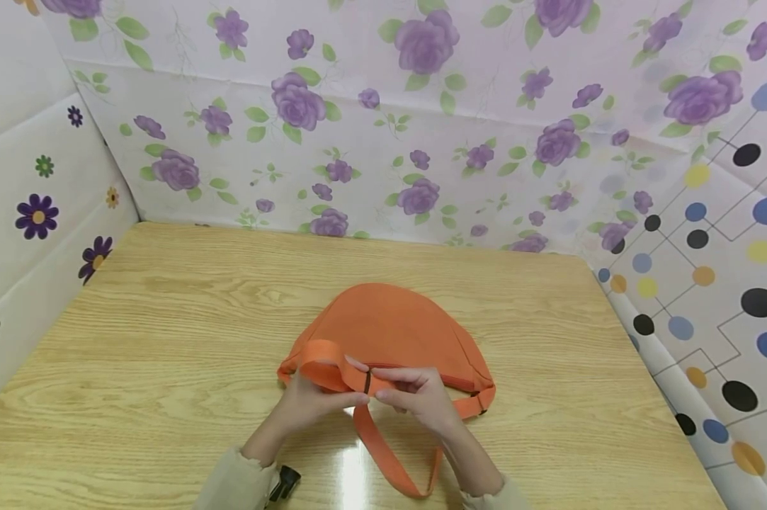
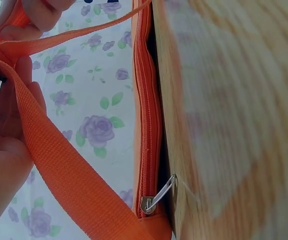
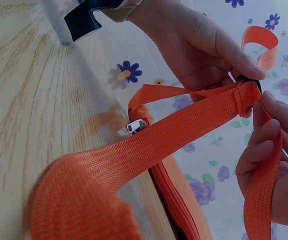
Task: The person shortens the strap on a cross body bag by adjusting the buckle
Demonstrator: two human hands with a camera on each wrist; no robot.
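An orange waist bag (image 1: 389,322) lies on the table with its zipper (image 2: 146,100) toward the person. Its orange strap (image 3: 159,140) rises from the bag to a black slider buckle (image 1: 367,381) held above the table. My left hand (image 1: 313,400) pinches the buckle and webbing from the left, and a loop of strap stands up over it. From the right, my right hand (image 1: 421,398) pinches the webbing beside the buckle between thumb and fingers. Another length of strap hangs in a loop below the hands. How the webbing threads through the buckle is partly hidden by fingers.
The wooden table (image 1: 166,319) extends around the bag. Floral cloth (image 1: 358,142) hangs behind it, with patterned sheets at both sides. A black device (image 1: 285,483) sits at the left wrist. A metal zipper pull (image 3: 136,126) shows at one zipper end.
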